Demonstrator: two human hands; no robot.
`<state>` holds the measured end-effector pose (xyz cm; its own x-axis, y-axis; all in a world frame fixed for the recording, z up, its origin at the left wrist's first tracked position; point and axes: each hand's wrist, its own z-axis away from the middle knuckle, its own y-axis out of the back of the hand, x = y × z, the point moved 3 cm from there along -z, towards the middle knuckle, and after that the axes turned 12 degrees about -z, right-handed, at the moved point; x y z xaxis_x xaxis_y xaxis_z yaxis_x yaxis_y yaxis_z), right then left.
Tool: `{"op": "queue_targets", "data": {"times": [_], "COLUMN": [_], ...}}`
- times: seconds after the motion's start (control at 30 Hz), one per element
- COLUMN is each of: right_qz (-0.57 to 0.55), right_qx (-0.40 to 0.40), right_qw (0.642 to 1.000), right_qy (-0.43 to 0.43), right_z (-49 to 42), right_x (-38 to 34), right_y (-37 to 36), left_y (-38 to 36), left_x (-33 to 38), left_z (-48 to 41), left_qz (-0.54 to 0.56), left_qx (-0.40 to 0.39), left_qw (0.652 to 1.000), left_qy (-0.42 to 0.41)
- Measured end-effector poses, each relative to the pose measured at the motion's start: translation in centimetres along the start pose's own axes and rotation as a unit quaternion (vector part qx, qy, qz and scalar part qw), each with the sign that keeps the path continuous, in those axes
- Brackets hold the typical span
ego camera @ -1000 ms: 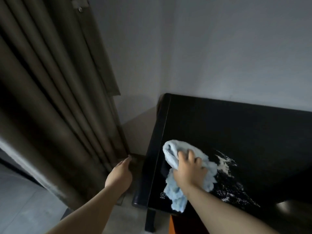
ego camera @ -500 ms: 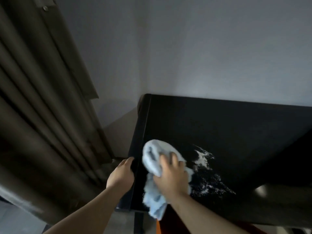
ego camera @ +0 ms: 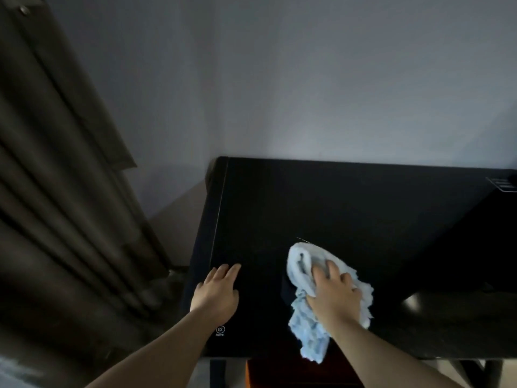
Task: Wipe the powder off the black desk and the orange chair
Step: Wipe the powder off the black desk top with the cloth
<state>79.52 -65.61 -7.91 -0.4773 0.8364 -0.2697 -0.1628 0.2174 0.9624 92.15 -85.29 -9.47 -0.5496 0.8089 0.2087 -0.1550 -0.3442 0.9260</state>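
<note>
A glossy black desk (ego camera: 349,208) stands against the grey wall. My right hand (ego camera: 334,296) presses a crumpled light blue cloth (ego camera: 306,275) flat on the desktop near its front edge; the cloth's tail hangs over the edge. No white powder shows around the cloth; whatever lies beneath it is hidden. My left hand (ego camera: 216,292) rests flat on the desk's front left corner, fingers spread and holding nothing. A sliver of the orange chair (ego camera: 274,372) shows under the desk's front edge, mostly hidden by the desk and my right arm.
Heavy brown curtains (ego camera: 61,219) hang along the left, close to the desk's left side. A small white logo (ego camera: 221,329) marks the desk's front left. A black desk leg (ego camera: 218,372) stands below. A panel with markings (ego camera: 503,184) sits at the desk's far right.
My right hand swept the cloth to the right over the white powder patch, which no longer shows. My left hand moved from beside the desk onto its front left corner. The view shifted right.
</note>
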Motion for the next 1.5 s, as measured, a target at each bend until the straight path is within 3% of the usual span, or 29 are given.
{"op": "queue_targets", "data": {"times": [0.17, 0.33, 0.57, 0.7, 1.03, 1.27, 1.5], "right_qz": [-0.035, -0.006, 0.035, -0.012, -0.122, -0.044, -0.001], "right_qx": [0.100, 0.000, 0.061, 0.088, 0.010, -0.169, -0.146], "right_qw": [0.994, 0.992, 0.998, 0.996, 0.990, 0.982, 0.986], "right_qy": [0.013, 0.129, 0.007, -0.013, 0.066, 0.075, 0.085], "right_z": [0.4, 3.6, 3.0, 2.3, -0.9, -2.5, -7.6], "right_x": [-2.3, -5.5, 2.8, 2.3, -9.2, -16.1, -14.9], "right_y": [2.4, -0.4, 1.9, 3.7, -0.1, -6.2, -6.7], "left_y": [-0.3, -1.1, -1.1, -0.8, 1.5, 3.5, 3.6], "left_x": [2.1, 2.9, 3.6, 4.0, 0.1, -3.4, -3.4], "left_z": [-0.7, -0.8, -1.4, -1.7, -2.4, -3.9, -6.1], "left_qz": [-0.025, -0.043, -0.036, -0.054, -0.015, 0.142, 0.145], "left_qx": [-0.022, -0.037, -0.066, -0.076, -0.020, 0.046, 0.063], "left_qw": [0.999, 0.998, 0.997, 0.996, 0.998, 0.979, 0.983], "left_qy": [0.000, 0.022, 0.022, 0.013, 0.065, 0.137, 0.097]}}
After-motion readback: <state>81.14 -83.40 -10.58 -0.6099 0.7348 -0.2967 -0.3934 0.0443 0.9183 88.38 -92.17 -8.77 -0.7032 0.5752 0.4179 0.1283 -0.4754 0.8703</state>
